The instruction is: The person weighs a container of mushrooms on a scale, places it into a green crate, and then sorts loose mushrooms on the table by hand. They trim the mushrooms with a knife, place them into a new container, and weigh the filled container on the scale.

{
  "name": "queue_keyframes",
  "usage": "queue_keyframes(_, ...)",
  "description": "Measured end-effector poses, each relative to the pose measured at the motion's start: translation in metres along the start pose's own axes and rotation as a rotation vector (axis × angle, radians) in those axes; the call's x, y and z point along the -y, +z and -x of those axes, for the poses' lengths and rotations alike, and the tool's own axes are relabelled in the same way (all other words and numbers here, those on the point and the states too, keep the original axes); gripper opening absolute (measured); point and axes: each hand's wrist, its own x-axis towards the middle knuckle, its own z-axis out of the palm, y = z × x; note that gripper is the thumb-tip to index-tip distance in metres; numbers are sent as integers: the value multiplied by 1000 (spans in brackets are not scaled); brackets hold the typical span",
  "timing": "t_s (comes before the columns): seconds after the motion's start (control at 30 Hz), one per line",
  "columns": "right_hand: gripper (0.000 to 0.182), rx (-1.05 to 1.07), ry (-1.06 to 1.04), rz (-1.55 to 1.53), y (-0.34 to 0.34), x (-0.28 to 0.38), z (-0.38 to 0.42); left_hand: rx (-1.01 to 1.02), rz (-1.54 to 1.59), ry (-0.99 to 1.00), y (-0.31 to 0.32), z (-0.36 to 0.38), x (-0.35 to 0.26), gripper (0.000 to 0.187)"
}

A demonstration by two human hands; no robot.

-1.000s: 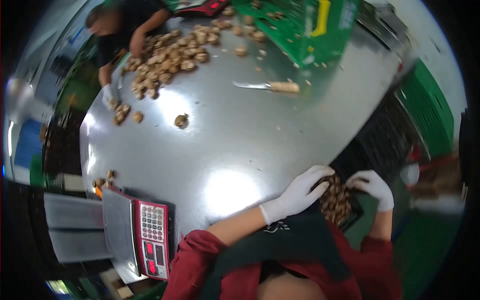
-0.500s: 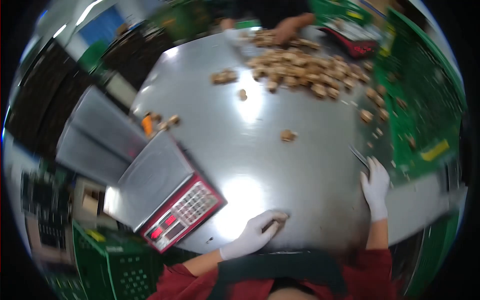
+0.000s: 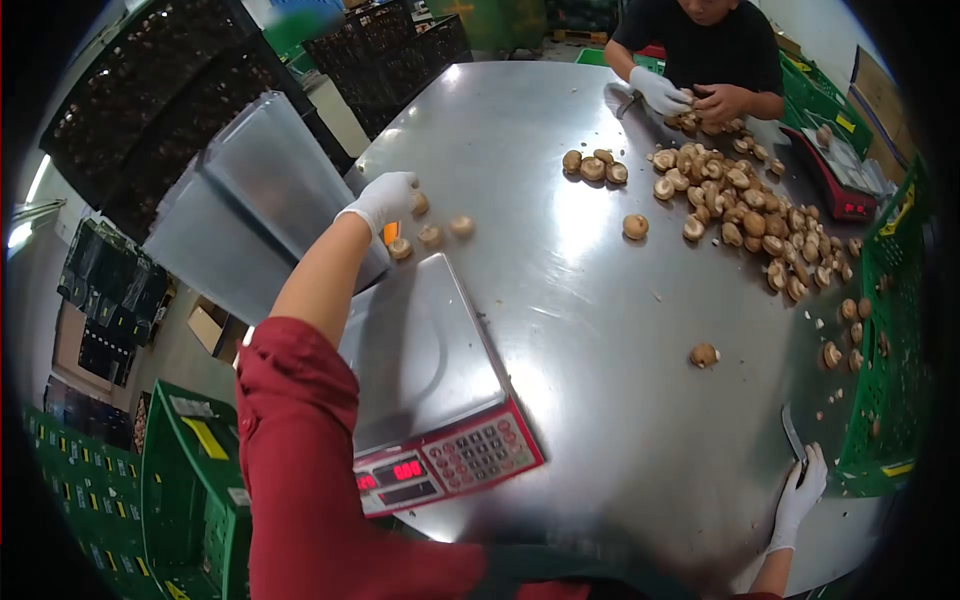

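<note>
My left hand point(image 3: 385, 200), in a white glove, reaches over beyond the scale. Its fingers are curled, and what they hold, if anything, is hidden. Brown mushrooms lie close by: one point(image 3: 420, 204) right at the fingers, another point(image 3: 400, 248) beside an orange object point(image 3: 391, 233), plus two blurred ones point(image 3: 430, 235) to the right. At the lower right my gloved right hand point(image 3: 797, 500) is closed on a small knife point(image 3: 791, 432), its slightly curved blade pointing away from me. A single mushroom point(image 3: 704, 355) lies on the metal table point(image 3: 600, 400), apart from my right hand.
A red scale point(image 3: 430, 370) stands on my left, with clear plastic boxes point(image 3: 270, 190) behind it. A large mushroom pile point(image 3: 750, 210) covers the far right. A person point(image 3: 710, 60) across the table handles mushrooms. Another scale point(image 3: 840, 175) and a green crate point(image 3: 885, 370) stand right.
My left hand has gone from the near table edge to the mushrooms beyond the scale. My right hand still holds the knife. The view has swung left.
</note>
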Motion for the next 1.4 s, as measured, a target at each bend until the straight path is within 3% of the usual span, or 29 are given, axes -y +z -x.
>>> queue_keyframes(0.13, 36, 34, 1, 30, -1, -1, -1, -6, -175, -45, 48, -47, 35, 50)
queue_keyframes(0.27, 37, 68, -22, 68, -7, 4, -2, 127, -222, 62, 103, -95, 76, 56)
queue_keyframes(0.37, 38, 75, -21, 63, -5, 2, -2, 101, 374, 40, 93, -104, 64, 66)
queue_keyframes(0.4, 38, 73, -21, 57, -3, -1, -1, 157, 922, -123, 67, -83, 33, 60)
queue_keyframes(0.47, 40, 49, 8, 11, 0, -6, -1, 357, 1401, -8, 43, -70, 13, 53)
queue_keyframes(0.57, 44, -56, 57, -85, 3, -2, 0, 569, 1684, 97, 9, -32, -36, 54)
queue_keyframes(0.67, 48, -191, -14, -102, -20, 69, -24, 806, 1719, 259, -18, 7, -69, 60)
queue_keyframes(0.7, 49, -190, -99, -255, -26, 94, -35, 859, 1730, 275, -22, 16, -79, 62)
queue_keyframes(0.77, 49, -128, -55, -564, -36, 156, -48, 970, 1750, 307, -28, 33, -99, 66)
queue_keyframes(0.8, 49, -112, -180, -446, -44, 181, -56, 995, 1688, 358, -35, 44, -112, 69)
queue_keyframes(0.9, 54, 60, -301, -759, -59, 262, -76, 1070, 1606, 365, -43, 69, -142, 70)
queue_keyframes(0.93, 58, 115, -362, -839, -61, 285, -81, 1172, 1640, 429, -48, 77, -151, 52)
queue_keyframes(1.03, 72, 175, -419, -1193, -60, 349, -86, 1047, 1380, 435, -42, 117, -186, 57)
queue_keyframes(1.13, 77, 222, -560, -1370, -58, 397, -81, 1103, 1507, 443, -18, 174, -214, 42)
queue_keyframes(1.17, 75, 240, -600, -1337, -58, 402, -80, 1261, 1335, 415, -25, 177, -223, 44)
queue_keyframes(1.23, 73, 272, -656, -1248, -62, 397, -78, 1078, 1119, 491, -40, 181, -212, 50)
queue_keyframes(1.3, 67, 306, -505, -1203, -55, 381, -76, 762, 747, 416, -72, 184, -181, 51)
queue_keyframes(1.33, 65, 334, -407, -1191, -50, 371, -77, 526, 393, 466, -108, 186, -160, 44)
queue_keyframes(1.4, 61, 391, -232, -1121, -40, 343, -72, -76, -35, 148, -164, 203, -117, 36)
